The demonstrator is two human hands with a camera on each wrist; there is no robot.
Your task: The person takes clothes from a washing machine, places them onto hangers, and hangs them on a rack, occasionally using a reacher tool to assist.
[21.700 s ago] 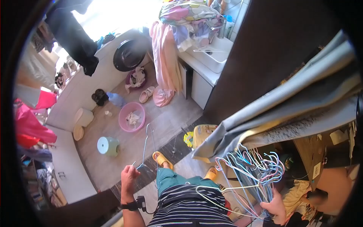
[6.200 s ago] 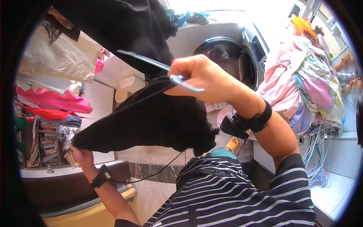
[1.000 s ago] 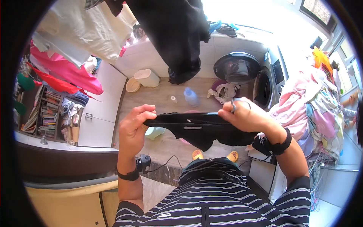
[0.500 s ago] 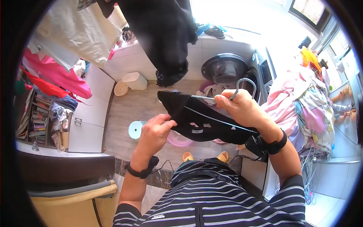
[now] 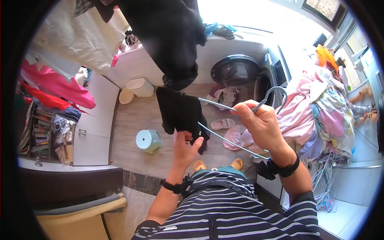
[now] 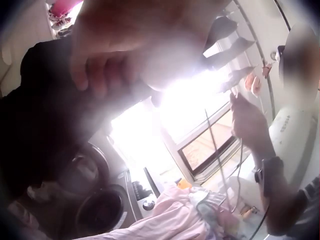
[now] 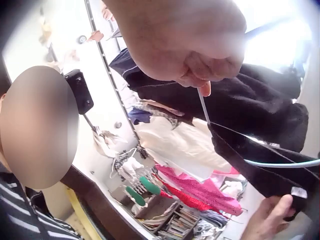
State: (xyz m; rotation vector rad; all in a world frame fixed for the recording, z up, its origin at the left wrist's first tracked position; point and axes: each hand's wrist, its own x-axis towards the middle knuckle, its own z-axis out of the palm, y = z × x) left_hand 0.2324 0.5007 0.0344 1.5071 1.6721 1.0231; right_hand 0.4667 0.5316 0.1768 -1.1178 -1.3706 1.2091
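In the head view my right hand grips a light-blue hanger near its hook. The hanger's left end is inside a dark garment; its right part is bare. At the garment's lower edge, my left hand holds the cloth, thumb pointing up. The right wrist view shows my right hand above, and my left hand pinching the cloth beside a white label. In the left wrist view my left hand is blurred near the dark cloth, its fingertips partly hidden.
Dark clothing hangs above, with white and pink clothes to the left. A blue stool stands on the floor. The washer door is open. Piled laundry and a bunch of hangers are at right.
The dark garment has shifted left and bunched up, baring more of the hanger's lower bar. My left hand has moved right and down, and my right hand slightly right and lower with the hanger.
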